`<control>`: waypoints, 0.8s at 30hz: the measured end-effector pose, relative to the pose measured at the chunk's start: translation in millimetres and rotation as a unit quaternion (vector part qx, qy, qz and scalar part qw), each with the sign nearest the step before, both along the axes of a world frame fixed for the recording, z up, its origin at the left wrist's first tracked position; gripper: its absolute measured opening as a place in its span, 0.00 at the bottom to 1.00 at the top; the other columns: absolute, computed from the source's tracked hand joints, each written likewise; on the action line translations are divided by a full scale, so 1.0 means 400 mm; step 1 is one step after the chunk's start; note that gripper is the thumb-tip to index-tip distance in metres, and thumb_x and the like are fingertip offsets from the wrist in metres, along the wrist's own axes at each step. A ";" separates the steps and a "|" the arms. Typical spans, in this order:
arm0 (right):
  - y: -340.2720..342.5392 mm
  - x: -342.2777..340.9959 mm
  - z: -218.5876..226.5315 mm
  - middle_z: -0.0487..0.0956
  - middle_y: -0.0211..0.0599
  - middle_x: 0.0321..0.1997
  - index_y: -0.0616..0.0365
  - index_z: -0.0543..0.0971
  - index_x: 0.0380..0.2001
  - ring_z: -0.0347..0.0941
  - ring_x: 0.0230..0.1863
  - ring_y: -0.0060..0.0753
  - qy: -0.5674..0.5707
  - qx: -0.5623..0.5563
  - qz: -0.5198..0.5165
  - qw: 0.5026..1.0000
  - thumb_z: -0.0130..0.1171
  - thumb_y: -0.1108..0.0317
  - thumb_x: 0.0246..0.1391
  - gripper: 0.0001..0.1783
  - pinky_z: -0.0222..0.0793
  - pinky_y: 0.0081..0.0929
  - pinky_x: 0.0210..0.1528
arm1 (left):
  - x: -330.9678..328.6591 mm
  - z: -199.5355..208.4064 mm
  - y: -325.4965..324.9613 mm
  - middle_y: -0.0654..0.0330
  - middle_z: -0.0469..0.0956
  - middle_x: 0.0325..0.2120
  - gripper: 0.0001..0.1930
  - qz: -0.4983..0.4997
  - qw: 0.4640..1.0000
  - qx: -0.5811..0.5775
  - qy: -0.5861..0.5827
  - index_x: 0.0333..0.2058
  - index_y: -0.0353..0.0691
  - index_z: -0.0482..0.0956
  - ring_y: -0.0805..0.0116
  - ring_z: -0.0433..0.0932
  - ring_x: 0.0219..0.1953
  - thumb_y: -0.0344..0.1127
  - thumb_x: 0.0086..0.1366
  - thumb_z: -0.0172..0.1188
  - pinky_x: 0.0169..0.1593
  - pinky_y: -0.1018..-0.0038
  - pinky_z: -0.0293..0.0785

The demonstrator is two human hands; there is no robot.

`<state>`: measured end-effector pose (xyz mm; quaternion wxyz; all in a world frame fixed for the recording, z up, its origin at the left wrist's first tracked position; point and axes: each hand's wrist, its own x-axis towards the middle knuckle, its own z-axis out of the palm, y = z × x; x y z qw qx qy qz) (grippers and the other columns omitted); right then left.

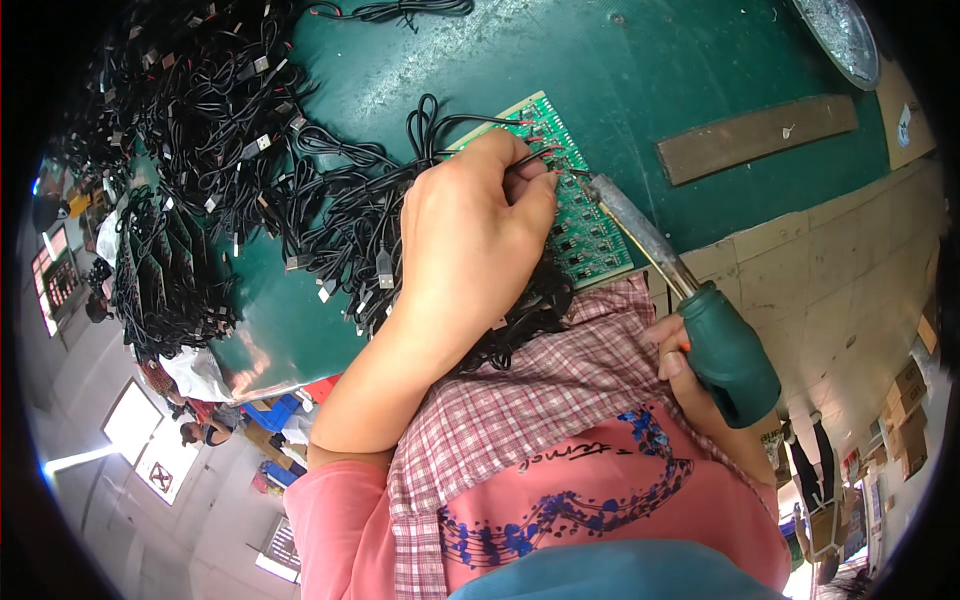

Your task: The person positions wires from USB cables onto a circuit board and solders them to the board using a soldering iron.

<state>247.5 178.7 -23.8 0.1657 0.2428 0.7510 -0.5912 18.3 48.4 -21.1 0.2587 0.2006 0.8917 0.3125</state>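
Head view: mid-frame, left hand [470, 215] pinches black cable [533, 156] over circuit board [592, 235]; lower right, right hand [674, 350] grips soldering iron [715, 325].

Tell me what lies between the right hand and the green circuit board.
The head view shows the soldering iron extending from the right hand up to the green circuit board, with a corner of plaid cloth also in between.
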 end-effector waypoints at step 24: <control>0.005 -0.031 0.021 0.76 0.41 0.39 0.62 0.68 0.38 0.69 0.28 0.19 0.024 -0.018 -0.023 0.999 0.52 0.76 0.60 0.05 0.68 0.20 0.34 | 0.007 -0.009 -0.002 0.51 0.81 0.23 0.08 -0.018 0.998 -0.023 0.052 0.27 0.34 0.77 0.48 0.81 0.27 0.33 0.57 0.63 0.32 0.59 0.76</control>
